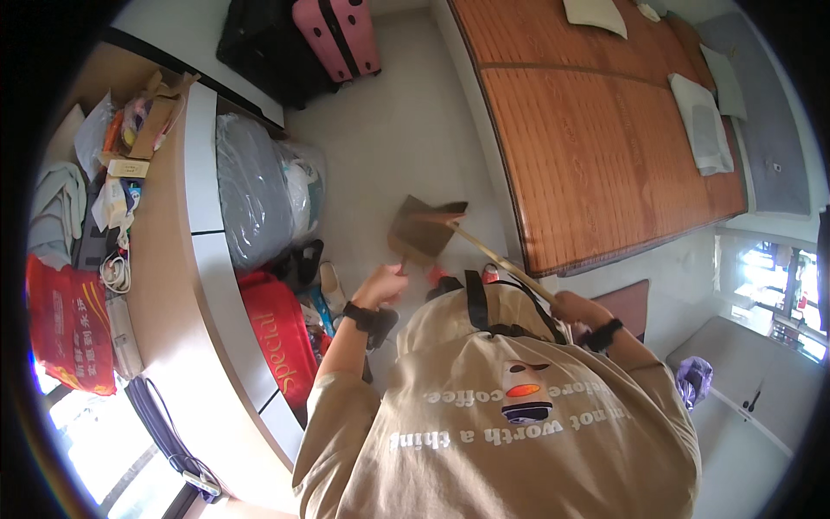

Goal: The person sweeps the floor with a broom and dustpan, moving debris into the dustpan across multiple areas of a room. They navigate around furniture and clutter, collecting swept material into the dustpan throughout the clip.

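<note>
My left hand (384, 285) is closed around the handle end of a brown dustpan (421, 235), low over the pale floor. In my right hand (580, 311) is a light wooden or bamboo stick, the handle of a broom (506, 265). Its far end reaches the dustpan's right side, where a reddish-brown broom head lies over the pan. The broom head is blurred, and I cannot tell what the pan holds. Both wrists wear black bands.
A bed with a brown slatted mat (596, 149) stands right. At left, a cabinet (175, 259) has a bagged grey bundle (249, 188), a red bag (279, 337) and shoes (332, 285) beside it. A pink suitcase (343, 39) and a black suitcase (269, 52) stand ahead.
</note>
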Action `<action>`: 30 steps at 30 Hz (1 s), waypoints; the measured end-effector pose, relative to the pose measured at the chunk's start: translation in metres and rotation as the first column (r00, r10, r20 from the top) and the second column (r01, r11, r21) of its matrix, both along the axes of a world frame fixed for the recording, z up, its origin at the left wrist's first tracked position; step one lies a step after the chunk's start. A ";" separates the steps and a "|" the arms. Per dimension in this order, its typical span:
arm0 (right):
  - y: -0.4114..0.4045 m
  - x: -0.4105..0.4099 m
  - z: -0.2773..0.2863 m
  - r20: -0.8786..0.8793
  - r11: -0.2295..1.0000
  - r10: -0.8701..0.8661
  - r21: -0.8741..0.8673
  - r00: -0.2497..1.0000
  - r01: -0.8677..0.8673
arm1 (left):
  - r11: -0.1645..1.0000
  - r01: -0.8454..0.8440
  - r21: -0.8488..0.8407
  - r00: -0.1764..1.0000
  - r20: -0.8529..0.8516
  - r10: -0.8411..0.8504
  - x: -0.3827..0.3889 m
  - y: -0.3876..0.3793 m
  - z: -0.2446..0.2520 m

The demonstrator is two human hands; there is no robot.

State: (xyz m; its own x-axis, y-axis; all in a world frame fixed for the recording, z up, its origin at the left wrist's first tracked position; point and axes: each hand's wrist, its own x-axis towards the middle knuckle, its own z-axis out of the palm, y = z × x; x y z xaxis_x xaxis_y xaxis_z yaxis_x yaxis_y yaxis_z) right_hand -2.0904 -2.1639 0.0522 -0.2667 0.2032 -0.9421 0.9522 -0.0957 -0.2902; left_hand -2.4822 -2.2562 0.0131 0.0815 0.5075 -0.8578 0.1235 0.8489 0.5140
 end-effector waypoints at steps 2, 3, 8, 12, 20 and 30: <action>-0.005 0.003 0.014 0.006 0.998 -0.060 -0.023 0.998 0.060 | 0.999 0.030 0.017 0.999 -0.020 -0.029 -0.002 -0.001 0.004; -0.006 0.002 0.026 -0.006 0.991 -0.135 -0.024 0.991 0.135 | 0.998 0.058 0.027 0.998 -0.037 -0.057 -0.003 -0.001 0.005; 0.005 -0.023 0.041 0.078 0.971 -0.238 0.030 0.968 0.237 | 0.998 0.068 -0.008 0.998 0.013 -0.068 -0.011 0.009 0.003; 0.018 -0.028 0.001 0.053 0.976 -0.206 0.089 0.977 0.201 | 0.981 0.188 -0.045 0.978 -0.081 -0.191 -0.005 0.021 -0.009; 0.025 -0.020 0.009 0.052 0.637 -0.648 -0.510 0.760 0.577 | 0.990 0.135 -0.031 0.990 -0.038 -0.136 0.000 0.024 0.001; 0.006 -0.020 0.055 -0.156 0.835 -0.535 -0.247 0.830 0.492 | 0.996 -0.084 -0.013 0.996 -0.028 0.084 0.006 -0.022 0.015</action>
State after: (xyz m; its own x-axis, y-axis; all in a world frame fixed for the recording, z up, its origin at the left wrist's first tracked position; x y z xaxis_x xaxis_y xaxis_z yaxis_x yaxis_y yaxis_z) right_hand -2.1102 -2.1575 0.1074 -0.3688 0.1913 -0.9096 0.6673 -0.6268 -0.4023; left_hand -2.4763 -2.2780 0.0277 0.0150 0.4990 -0.8665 0.0654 0.8642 0.4989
